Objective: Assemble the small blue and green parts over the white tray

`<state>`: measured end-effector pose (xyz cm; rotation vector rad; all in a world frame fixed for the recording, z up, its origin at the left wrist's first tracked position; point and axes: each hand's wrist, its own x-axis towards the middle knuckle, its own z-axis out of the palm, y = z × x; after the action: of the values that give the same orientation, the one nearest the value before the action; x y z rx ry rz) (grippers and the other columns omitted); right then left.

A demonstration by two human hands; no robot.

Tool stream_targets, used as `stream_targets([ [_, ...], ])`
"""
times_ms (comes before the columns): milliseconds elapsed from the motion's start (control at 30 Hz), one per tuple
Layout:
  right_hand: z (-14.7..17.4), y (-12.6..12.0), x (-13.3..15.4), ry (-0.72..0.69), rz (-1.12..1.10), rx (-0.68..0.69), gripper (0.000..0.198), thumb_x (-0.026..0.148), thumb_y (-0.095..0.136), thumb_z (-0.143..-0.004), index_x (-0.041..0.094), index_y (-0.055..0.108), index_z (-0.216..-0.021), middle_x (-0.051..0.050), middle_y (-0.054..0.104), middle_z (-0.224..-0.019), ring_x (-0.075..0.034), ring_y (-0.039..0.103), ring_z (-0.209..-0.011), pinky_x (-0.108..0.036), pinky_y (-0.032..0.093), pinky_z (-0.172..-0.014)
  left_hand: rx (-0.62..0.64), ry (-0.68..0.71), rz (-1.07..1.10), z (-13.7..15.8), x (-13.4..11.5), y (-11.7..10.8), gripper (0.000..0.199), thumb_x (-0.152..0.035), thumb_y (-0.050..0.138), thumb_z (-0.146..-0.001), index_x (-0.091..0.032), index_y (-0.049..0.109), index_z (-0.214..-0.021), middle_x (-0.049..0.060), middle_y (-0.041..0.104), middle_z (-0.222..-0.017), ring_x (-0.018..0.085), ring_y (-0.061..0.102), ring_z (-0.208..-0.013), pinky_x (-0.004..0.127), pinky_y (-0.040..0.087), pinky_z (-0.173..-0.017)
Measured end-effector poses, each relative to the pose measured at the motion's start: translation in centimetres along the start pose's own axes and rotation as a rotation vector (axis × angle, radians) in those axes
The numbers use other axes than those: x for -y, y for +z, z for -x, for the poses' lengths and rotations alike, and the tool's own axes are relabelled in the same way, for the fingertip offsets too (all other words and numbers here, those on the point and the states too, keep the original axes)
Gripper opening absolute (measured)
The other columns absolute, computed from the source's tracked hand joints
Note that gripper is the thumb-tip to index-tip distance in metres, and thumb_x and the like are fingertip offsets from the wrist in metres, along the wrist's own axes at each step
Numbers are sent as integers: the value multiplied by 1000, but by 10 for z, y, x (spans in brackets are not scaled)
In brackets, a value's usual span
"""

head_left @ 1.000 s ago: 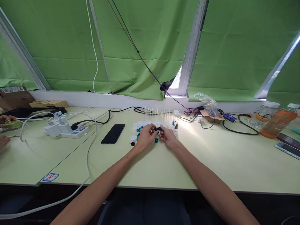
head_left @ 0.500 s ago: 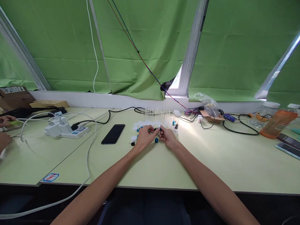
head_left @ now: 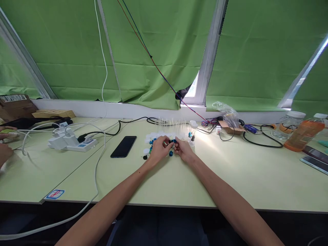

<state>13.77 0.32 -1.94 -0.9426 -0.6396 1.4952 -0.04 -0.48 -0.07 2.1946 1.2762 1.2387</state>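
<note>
My left hand [head_left: 160, 149] is closed near the middle of the table, thumb and index finger pinched around a small black piece [head_left: 169, 141]. Close beside it, my right hand [head_left: 182, 149] pinches a small blue piece [head_left: 174, 140]. The two pieces are close together; whether they are joined cannot be made out. Below the fingertips is a blue round piece [head_left: 171, 153]. Left of my left hand are a white cap [head_left: 146, 151], a black knob-like piece [head_left: 145, 157] and several blue bits [head_left: 151, 140]. Behind the hands stand clear thin tubes [head_left: 180, 128].
A black phone [head_left: 124, 146] lies to the left, beyond it a white power strip [head_left: 82, 145] with cables. An orange bottle [head_left: 303, 136], a clear jar [head_left: 289, 124] and an open cardboard box [head_left: 232, 128] stand right. Another person's hand [head_left: 4, 152] is at far left.
My hands stay nearly in place; the fingers have shifted slightly, and more of the black and blue pieces shows between them. The other person's hands at far left have moved a little.
</note>
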Motion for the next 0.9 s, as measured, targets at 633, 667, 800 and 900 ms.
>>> stream_targets([
  [633,0,0,0,-4,25,11,28,34,68,-83,17,52,-67,5,43,-49,-8,41,-42,-20,33,-39,21,-93,-36,1,-2,0,45,-56,48,-86,-20,55,-61,1,59,-58,15,52,-55,29,37,-55],
  [667,1,0,0,-4,27,11,28,34,69,-83,17,52,-67,5,43,-49,-8,41,-42,-20,33,-39,25,-86,-40,1,-2,0,44,-55,48,-86,-20,55,-61,1,59,-58,15,51,-55,29,37,-55],
  [800,1,-1,0,-9,25,17,29,33,67,-84,17,50,-66,5,43,-49,-8,41,-42,-20,34,-39,21,-40,-38,1,-3,0,34,-49,53,-85,-19,56,-67,1,60,-64,15,53,-61,29,39,-60],
  [900,0,-1,-1,-12,24,16,30,33,65,-85,18,49,-65,5,43,-48,-8,42,-42,-20,34,-40,11,-11,-50,1,-2,0,25,-43,58,-82,-20,56,-73,2,61,-71,16,54,-65,30,41,-63],
])
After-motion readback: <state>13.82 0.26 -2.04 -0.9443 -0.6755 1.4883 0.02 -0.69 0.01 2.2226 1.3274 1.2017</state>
